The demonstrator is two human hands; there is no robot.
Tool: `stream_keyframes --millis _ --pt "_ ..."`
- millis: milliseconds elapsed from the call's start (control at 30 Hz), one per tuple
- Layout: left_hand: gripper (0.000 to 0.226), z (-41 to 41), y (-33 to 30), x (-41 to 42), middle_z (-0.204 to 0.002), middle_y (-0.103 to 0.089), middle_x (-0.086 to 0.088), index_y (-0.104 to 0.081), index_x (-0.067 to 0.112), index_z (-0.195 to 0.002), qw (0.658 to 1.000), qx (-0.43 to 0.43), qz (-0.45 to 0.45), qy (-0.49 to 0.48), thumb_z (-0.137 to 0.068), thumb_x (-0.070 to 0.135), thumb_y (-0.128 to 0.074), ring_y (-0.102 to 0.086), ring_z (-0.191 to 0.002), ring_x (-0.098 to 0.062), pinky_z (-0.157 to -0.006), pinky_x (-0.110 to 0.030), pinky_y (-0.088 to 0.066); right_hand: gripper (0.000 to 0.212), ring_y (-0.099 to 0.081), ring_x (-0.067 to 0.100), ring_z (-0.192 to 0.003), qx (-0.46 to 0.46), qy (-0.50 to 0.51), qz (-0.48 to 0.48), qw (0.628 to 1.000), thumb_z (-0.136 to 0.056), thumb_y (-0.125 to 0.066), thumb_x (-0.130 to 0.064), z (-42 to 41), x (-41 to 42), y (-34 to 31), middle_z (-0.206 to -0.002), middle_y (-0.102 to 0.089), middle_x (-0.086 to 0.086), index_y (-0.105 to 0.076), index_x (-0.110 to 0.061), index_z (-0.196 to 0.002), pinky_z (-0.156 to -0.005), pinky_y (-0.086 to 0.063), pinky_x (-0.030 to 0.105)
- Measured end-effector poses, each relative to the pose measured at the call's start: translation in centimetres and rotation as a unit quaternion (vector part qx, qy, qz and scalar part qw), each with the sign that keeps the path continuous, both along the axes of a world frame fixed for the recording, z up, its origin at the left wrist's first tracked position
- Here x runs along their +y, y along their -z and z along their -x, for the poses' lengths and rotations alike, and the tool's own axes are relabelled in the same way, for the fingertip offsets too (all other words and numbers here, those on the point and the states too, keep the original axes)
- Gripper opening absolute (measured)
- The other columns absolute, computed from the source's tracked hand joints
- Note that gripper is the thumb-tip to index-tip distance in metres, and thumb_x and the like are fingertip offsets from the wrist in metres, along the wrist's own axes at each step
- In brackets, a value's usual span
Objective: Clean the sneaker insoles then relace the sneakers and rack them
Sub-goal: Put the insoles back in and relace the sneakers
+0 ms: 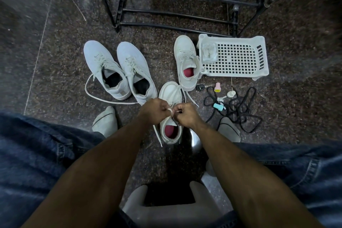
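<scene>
A white sneaker (pixel 171 131) with a red insole stands on the floor right before me. My left hand (pixel 154 110) and my right hand (pixel 186 114) meet over its tongue, each pinching a strand of its white lace (pixel 157 133). Loose lace ends trail to both sides. Its mate (pixel 187 63), also red inside, sits farther back beside a white basket. A pair of pale grey-blue sneakers (pixel 118 68) with dark insoles stands to the left, one long lace looping over the floor. The black shoe rack (pixel 185 0) stands at the back.
A white perforated plastic basket (pixel 235 56) holding a crumpled cloth lies at the right. Black laces (pixel 238 105), small pink and teal items and a key lie on the floor near it. My socked feet flank the sneaker. A white stool edge shows below.
</scene>
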State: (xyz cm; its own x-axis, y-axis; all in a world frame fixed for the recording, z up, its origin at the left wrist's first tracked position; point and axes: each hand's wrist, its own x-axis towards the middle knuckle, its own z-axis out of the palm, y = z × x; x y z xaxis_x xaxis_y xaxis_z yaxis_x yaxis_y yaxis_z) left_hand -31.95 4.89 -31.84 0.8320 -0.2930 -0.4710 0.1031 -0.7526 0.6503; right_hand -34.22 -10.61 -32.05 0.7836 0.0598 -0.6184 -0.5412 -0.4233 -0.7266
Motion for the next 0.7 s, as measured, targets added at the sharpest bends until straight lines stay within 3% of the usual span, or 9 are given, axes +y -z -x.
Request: stream_keyframes --millis 167,333,533,700 --pt "0.010 1.0 0.8 0.2 -0.095 -0.065 0.001 -0.068 0.022 -0.093 0.997 -0.053 -0.054 0.011 -0.085 0.027 -0.063 -0.061 -0.088 -0.019 -0.073 -0.034 -0.048 0.024 -0.049 0.008 -0.060 0.088 0.012 -0.069 0.994 -0.091 -0.061 -0.002 -0.3 -0.3 -0.1 -0.068 -0.056 0.000 -0.060 -0.016 -0.071 -0.050 -0.042 0.021" --pt "0.003 2.3 0.6 -0.9 -0.088 -0.055 0.007 -0.062 0.019 -0.088 0.991 -0.117 -0.048 -0.046 -0.086 0.018 -0.060 -0.060 -0.081 -0.020 -0.064 -0.031 -0.043 0.024 -0.044 0.004 -0.061 0.137 0.043 -0.131 0.981 -0.093 -0.056 -0.001 -0.3 -0.9 0.4 -0.067 -0.054 -0.007 -0.060 -0.017 -0.076 -0.054 -0.033 0.020" --pt "0.023 3.1 0.5 -1.1 -0.097 -0.065 0.006 -0.072 0.025 -0.100 0.996 -0.051 -0.043 -0.059 -0.081 0.019 -0.060 -0.063 -0.096 -0.019 -0.080 -0.034 -0.051 0.024 -0.039 0.005 -0.055 0.141 0.081 -0.130 0.978 -0.093 -0.055 -0.001 0.0 -0.6 0.4 -0.063 -0.050 -0.006 -0.056 -0.017 -0.075 -0.052 -0.029 0.021" --pt "0.015 2.0 -0.5 -1.1 -0.089 -0.071 -0.005 -0.072 0.017 -0.082 0.994 -0.051 -0.092 0.001 -0.081 0.026 -0.061 -0.065 -0.088 -0.029 -0.072 -0.035 -0.052 0.023 -0.044 0.006 -0.055 0.125 0.071 -0.097 0.985 -0.091 -0.056 0.001 0.2 -0.6 0.1 -0.063 -0.057 -0.006 -0.061 -0.016 -0.076 -0.050 -0.034 0.022"
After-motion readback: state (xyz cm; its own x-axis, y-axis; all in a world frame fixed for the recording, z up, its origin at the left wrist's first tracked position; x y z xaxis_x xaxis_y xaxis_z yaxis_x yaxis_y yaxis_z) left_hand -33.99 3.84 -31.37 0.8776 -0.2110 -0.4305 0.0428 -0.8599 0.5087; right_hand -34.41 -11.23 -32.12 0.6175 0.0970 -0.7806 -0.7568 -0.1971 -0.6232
